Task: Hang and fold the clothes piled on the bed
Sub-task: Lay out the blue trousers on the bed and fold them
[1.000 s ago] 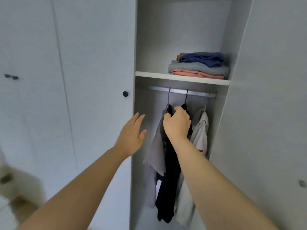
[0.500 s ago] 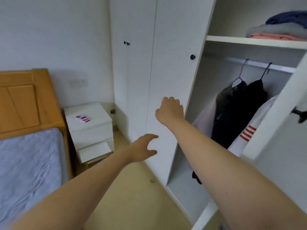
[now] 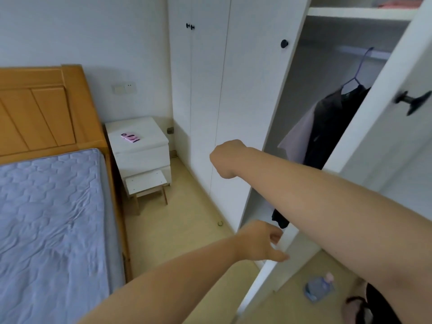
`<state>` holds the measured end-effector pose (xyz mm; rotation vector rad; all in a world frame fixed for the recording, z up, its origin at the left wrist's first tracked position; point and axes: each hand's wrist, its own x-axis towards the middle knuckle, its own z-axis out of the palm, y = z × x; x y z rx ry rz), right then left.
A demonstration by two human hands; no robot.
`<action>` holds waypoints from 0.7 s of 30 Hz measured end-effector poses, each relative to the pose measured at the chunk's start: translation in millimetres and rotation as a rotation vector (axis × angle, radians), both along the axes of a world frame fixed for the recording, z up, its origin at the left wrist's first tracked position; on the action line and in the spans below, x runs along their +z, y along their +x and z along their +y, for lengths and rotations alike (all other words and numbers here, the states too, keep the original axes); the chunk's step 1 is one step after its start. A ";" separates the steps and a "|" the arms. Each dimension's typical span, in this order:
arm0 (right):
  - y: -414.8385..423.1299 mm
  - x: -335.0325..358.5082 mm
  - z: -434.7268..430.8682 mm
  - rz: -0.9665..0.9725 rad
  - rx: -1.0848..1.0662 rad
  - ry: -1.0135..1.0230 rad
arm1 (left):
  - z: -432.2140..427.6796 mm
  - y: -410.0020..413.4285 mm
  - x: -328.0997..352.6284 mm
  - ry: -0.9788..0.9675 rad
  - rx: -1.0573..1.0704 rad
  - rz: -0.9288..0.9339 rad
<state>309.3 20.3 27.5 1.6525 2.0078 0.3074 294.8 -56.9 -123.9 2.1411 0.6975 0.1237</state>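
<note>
Neither hand holds any clothing. My right hand [image 3: 224, 160] reaches out in front of the closed wardrobe door [image 3: 245, 101], seen from the back with its fingers curled under. Lower down, my left hand [image 3: 261, 242] hangs with loosely bent fingers by the bottom edge of the open wardrobe door [image 3: 397, 141]. Inside the wardrobe a dark garment [image 3: 332, 127] hangs on a purple hanger [image 3: 360, 73], with a grey garment [image 3: 297, 139] beside it. A sliver of folded pink cloth [image 3: 397, 2] shows on the shelf above. The bed [image 3: 46, 218] at left shows only its blue-grey quilted mattress.
A white nightstand [image 3: 138, 141] with a pink packet [image 3: 130, 137] stands between bed and wardrobe, and a small stool [image 3: 147, 183] is tucked under it. A plastic bottle [image 3: 319, 286] lies on the floor behind the open door. The black door knob [image 3: 413, 102] sticks out at right.
The view has swung left and down from the wardrobe towards the bed. My right hand let go of the hanging clothes and drew back; my left hand dropped lower.
</note>
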 end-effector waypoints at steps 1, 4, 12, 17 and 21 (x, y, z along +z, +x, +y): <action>0.2 -2.0 -2.2 -0.017 0.020 -0.008 | -0.3 0.0 -1.6 0.010 0.023 -0.020; 5.2 -9.4 -8.6 -0.067 0.066 -0.025 | 0.9 -3.2 0.5 -0.017 0.050 -0.053; 23.2 -14.6 -14.3 -0.150 0.076 -0.061 | 23.3 -12.2 -6.3 -0.075 0.194 -0.082; 33.1 -8.9 -17.1 -0.279 0.088 -0.050 | 32.5 -17.2 -20.7 -0.102 0.397 -0.198; 32.5 -4.9 -18.6 -0.436 0.138 0.007 | 44.1 -18.8 -24.2 -0.086 0.464 -0.217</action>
